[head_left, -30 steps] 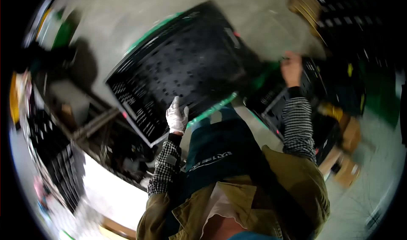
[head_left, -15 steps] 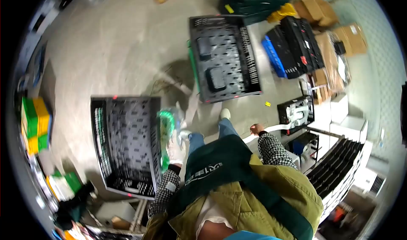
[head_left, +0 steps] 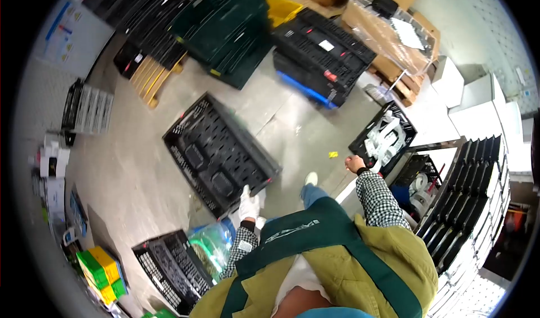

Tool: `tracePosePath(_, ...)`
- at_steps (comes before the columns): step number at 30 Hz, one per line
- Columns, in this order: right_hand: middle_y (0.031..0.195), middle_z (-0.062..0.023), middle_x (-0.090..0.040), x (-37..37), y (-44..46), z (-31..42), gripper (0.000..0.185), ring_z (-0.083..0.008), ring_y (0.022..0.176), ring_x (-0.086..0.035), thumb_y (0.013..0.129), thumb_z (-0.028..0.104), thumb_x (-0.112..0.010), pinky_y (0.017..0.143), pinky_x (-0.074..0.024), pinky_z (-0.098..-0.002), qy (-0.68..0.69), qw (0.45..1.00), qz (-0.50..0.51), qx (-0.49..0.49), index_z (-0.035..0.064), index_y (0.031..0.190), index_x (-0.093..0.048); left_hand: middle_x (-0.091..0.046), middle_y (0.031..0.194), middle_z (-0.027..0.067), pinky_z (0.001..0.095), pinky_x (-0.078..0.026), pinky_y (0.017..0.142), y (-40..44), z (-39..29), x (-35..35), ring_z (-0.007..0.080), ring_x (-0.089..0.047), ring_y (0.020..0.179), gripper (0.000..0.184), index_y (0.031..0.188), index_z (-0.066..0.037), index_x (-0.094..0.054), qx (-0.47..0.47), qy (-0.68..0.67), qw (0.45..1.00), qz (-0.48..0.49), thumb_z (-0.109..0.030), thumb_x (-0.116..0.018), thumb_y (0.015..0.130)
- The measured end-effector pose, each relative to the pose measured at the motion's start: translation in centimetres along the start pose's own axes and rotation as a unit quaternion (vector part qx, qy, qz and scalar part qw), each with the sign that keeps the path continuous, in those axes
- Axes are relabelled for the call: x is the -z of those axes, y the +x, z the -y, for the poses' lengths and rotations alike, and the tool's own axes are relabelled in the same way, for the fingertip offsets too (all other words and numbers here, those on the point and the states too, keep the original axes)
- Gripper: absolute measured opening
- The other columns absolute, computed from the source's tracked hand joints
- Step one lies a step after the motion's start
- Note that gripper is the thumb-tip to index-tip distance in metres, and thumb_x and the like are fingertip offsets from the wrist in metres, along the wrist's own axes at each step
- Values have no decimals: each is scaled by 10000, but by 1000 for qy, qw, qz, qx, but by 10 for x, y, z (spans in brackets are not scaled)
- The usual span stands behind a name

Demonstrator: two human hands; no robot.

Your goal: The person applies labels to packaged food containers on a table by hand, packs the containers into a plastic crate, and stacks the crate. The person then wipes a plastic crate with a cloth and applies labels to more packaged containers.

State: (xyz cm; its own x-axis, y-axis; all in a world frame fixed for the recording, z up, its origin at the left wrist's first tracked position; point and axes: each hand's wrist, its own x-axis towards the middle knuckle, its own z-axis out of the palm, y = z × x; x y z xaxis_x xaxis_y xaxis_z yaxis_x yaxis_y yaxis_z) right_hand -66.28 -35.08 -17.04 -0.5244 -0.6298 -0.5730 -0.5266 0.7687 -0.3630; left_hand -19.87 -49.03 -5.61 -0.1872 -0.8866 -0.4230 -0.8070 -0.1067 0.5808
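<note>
My left hand (head_left: 248,206), in a white glove, is at the near corner of a black plastic crate (head_left: 222,146). Its fingers point toward the rim and look stretched out; contact is unclear. Two raised blocks show on the crate's perforated surface. My bare right hand (head_left: 354,163) has curled fingers beside a small black crate (head_left: 412,128) of tangled white strips (head_left: 385,138). Whether anything is inside that hand is hidden. A white band (head_left: 346,191) shows below the right forearm. Near my left sleeve lies a clear plastic bag (head_left: 211,245) with green material inside.
Another black crate (head_left: 173,270) stands at lower left. Ahead are dark green bins (head_left: 225,31), stacked black crates (head_left: 320,53) and a wrapped carton (head_left: 388,31). A rack of black trays (head_left: 461,205) stands close on my right. A yellow scrap (head_left: 333,155) lies on the floor.
My view has turned, swinging the surroundings leftward. My left hand has gone from beside the plastic bag to the larger crate's corner. My right hand is now closer to the crate of white strips.
</note>
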Motion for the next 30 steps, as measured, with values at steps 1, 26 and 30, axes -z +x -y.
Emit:
tracePosePath(1,748,-110,-691,40,-6,-4,217,-186,688,-697,846,221,-544,642,-553,-318,125,992,4,-19,55,873,-681,-514,1269,212,407,-450,911,18,-46,-11,342,-553,1090,625,1397,-79,-365,-62,-5,998,12,-243,-599,842)
tracePosePath(26,1339,-140,-442,302,592,121,334,-305,1267,-390,848,103,-519,1043,-316,-441,-134,935,-315,97,97,1179,-569,-457,1340,131,535,-292,1048,666,-584,-285,298,-397,1283,705,1397,-171,-359,-385,562,661,316,-309,-678,784)
tracePosePath(30,1374,-137,-411,328,621,125,282,-285,1316,-328,831,115,-558,1104,-236,-471,-220,936,-213,172,66,1107,-581,-598,1124,132,458,-415,897,684,-607,-277,306,-541,1079,475,1101,-101,-621,-477,523,620,340,-497,-543,851)
